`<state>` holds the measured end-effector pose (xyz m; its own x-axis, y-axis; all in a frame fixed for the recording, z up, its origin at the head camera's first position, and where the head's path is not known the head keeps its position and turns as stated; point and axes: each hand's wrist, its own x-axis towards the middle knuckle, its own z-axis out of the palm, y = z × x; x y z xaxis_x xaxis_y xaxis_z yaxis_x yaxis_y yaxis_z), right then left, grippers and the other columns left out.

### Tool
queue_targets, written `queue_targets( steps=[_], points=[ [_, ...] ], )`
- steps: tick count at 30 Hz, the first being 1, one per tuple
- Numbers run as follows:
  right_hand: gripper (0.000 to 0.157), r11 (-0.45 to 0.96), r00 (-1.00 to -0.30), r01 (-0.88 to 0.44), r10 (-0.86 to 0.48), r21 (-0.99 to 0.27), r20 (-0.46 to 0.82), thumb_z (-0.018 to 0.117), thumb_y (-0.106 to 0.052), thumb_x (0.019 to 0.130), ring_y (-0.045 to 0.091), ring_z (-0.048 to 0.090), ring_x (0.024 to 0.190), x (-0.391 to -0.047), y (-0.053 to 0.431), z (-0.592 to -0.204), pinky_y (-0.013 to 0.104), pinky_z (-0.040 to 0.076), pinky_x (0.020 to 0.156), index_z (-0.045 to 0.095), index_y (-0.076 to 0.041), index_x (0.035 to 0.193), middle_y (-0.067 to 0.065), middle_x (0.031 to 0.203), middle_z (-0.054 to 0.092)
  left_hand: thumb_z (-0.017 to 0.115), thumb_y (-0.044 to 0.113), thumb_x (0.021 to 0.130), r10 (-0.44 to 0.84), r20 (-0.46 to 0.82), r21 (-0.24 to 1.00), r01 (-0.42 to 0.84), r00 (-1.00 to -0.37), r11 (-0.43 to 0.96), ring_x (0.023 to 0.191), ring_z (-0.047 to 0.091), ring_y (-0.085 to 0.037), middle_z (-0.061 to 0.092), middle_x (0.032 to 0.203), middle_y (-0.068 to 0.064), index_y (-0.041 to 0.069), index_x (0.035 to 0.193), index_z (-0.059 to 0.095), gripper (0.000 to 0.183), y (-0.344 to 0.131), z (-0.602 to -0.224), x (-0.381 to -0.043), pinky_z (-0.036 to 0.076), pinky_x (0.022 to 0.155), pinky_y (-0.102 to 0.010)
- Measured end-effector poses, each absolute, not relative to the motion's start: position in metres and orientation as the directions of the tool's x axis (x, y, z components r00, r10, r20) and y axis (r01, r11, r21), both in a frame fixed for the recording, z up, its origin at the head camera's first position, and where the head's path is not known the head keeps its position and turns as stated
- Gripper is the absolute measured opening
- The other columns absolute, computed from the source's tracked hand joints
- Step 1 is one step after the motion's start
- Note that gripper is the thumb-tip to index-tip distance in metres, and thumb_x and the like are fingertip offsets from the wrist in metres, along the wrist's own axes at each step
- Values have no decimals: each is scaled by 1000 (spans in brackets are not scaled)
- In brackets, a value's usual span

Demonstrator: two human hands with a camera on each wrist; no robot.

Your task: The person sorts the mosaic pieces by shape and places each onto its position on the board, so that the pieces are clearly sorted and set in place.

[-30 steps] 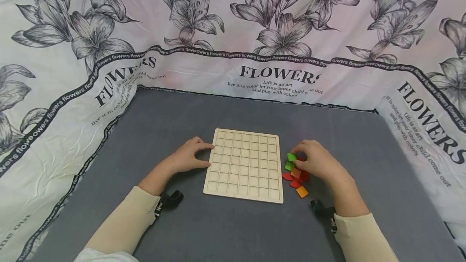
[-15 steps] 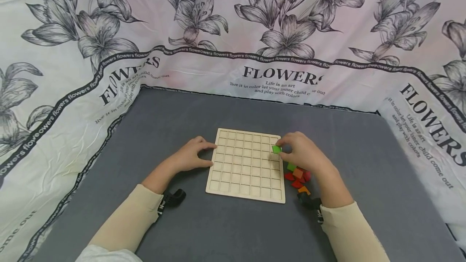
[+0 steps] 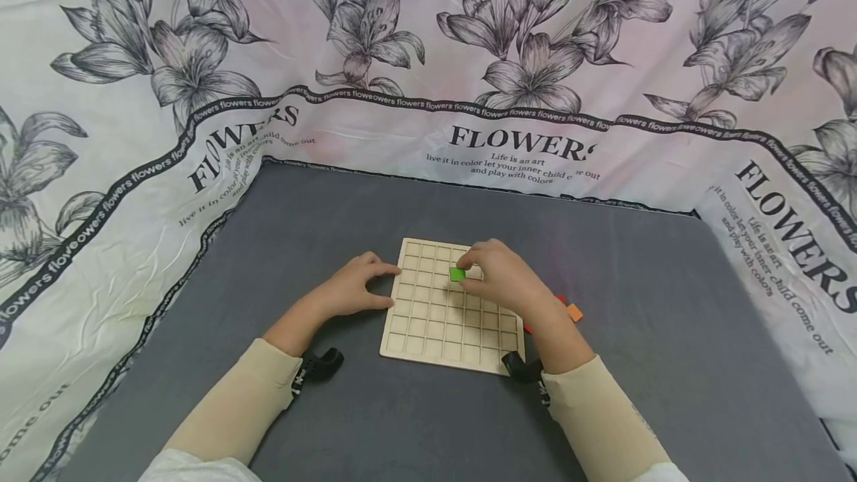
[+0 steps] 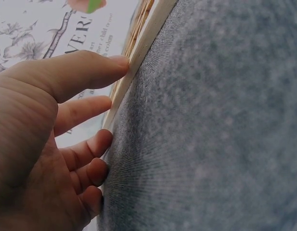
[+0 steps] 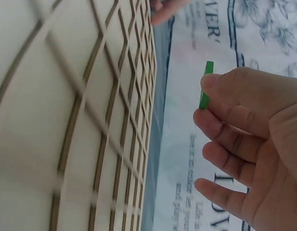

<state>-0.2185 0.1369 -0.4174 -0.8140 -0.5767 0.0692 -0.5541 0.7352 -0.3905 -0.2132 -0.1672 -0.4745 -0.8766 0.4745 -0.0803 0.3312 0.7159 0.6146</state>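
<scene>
A pale wooden board (image 3: pixel 428 311) with a grid of square recesses lies on the grey tabletop. My left hand (image 3: pixel 355 286) touches its left edge with thumb and fingertips; the left wrist view shows the thumb (image 4: pixel 90 72) against the board's side, fingers fairly relaxed. My right hand (image 3: pixel 502 277) pinches a small green square tile (image 3: pixel 457 274) above the upper middle of the grid. In the right wrist view that tile (image 5: pixel 206 85) is seen edge-on between thumb and fingers, apart from the board.
Right of the board lie loose tiles, among them an orange tile (image 3: pixel 574 312) and a red tile (image 3: pixel 561 297), partly hidden behind my right forearm. A white cloth (image 3: pixel 515 143) printed with flowers borders the grey tabletop (image 3: pixel 402 422) at the back and sides.
My right hand has picked a green tile from the pile and carried it left over the board. The left hand has stayed at the board's left edge.
</scene>
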Motion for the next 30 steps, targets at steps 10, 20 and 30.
queue_targets(
  steps=[10, 20, 30],
  points=[
    [22, 771, -810, -568, -586, -288, 27, 81, -24, 91, 23, 59, 104, -225, 96, -423, 38, 49, 87, 79, -14, 111, -2, 107, 70, 81, 33, 91, 474, -83, 615, 329, -877, 717, 103, 48, -22, 51, 116, -3, 18, 144, 62, 58, -168, -476, -212, 43, 88, -44],
    [19, 811, -830, -532, -556, -245, -39, 80, -26, 92, 23, 62, 104, -236, 76, -431, 39, 51, 88, 81, -13, 106, -1, 103, 71, 81, 32, 91, 495, -56, 602, 366, -867, 710, 100, 48, -21, 51, 114, -3, 17, 142, 63, 56, -170, -474, -213, 42, 85, -42],
    [7, 847, -861, -461, -499, -264, -95, 83, -22, 89, 20, 63, 92, -242, 63, -439, 38, 52, 78, 83, -16, 93, -5, 88, 71, 81, 31, 91, 491, -63, 616, 354, -869, 704, 100, 47, -21, 51, 113, -3, 17, 143, 63, 57, -170, -474, -213, 42, 87, -42]
  ],
)
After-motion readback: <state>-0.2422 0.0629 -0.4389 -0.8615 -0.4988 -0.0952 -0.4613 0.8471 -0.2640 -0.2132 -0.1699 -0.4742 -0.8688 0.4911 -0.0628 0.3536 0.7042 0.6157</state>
